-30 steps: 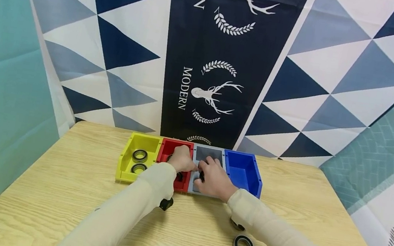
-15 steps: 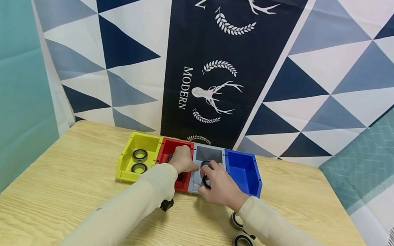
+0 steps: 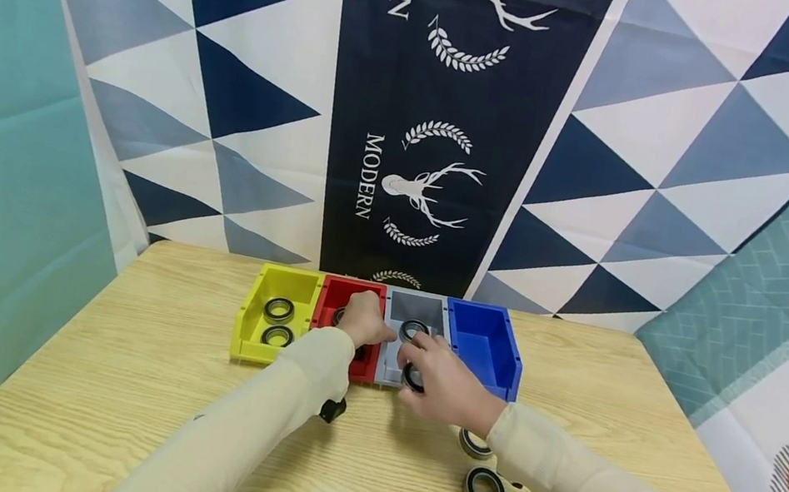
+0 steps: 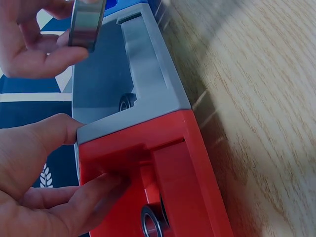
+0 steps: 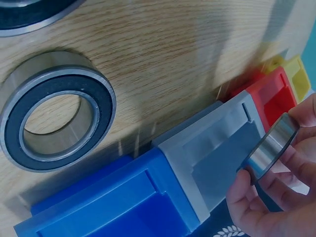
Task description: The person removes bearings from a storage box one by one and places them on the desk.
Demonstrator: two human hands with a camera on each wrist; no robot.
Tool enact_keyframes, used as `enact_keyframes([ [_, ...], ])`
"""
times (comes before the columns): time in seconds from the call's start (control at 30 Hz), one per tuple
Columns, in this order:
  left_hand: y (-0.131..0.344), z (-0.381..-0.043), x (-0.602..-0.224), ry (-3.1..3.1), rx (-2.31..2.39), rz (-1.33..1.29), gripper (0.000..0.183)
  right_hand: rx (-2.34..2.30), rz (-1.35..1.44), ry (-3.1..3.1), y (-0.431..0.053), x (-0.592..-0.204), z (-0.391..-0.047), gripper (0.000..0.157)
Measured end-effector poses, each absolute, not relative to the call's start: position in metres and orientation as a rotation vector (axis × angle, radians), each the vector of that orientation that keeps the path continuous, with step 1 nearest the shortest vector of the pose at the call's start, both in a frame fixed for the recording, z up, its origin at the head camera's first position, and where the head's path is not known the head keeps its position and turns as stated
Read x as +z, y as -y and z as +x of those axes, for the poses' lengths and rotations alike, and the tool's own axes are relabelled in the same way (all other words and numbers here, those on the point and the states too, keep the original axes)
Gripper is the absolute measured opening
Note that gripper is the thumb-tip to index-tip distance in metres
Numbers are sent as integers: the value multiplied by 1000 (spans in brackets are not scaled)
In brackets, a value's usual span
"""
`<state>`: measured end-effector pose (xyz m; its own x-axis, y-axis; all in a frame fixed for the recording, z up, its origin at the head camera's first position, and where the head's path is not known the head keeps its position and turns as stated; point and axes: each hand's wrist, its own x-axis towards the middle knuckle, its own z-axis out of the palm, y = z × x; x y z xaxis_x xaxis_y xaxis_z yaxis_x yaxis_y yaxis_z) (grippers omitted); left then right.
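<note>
Over the front of the grey bin (image 3: 388, 367), my right hand (image 3: 447, 384) pinches a ball bearing (image 5: 270, 147) between thumb and fingers. The bearing is tilted up on edge and clear of the bin floor in the right wrist view. Another bearing (image 3: 414, 331) lies inside the grey bin. My left hand (image 3: 363, 321) grips the side wall of the red bin (image 4: 185, 173), thumb on the rim beside the grey bin and fingers inside. Bearings (image 4: 150, 221) sit in the red bin, partly hidden by that hand in the head view.
A yellow bin (image 3: 248, 326) with two bearings (image 3: 278, 310) stands at the row's left end, a blue bin (image 3: 481, 351) at the right. Two larger-looking bearings (image 3: 484, 491) lie on the wooden table (image 3: 119, 375) near my right forearm. A patterned cloth (image 3: 257, 92) hangs behind.
My right hand has drawn back toward me and slightly right with the bearing, and the bearing in the grey bin has come into view. My left hand has stayed in place.
</note>
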<state>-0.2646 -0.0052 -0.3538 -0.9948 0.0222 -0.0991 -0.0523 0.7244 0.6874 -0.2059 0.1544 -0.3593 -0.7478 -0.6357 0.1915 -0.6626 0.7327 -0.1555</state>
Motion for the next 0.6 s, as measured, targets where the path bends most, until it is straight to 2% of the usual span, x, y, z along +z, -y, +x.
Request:
enact_keyframes([
  [0.6, 5, -266, -355, -2821, 1129, -21, 27, 260, 1189, 2788, -161, -365, -191, 23],
])
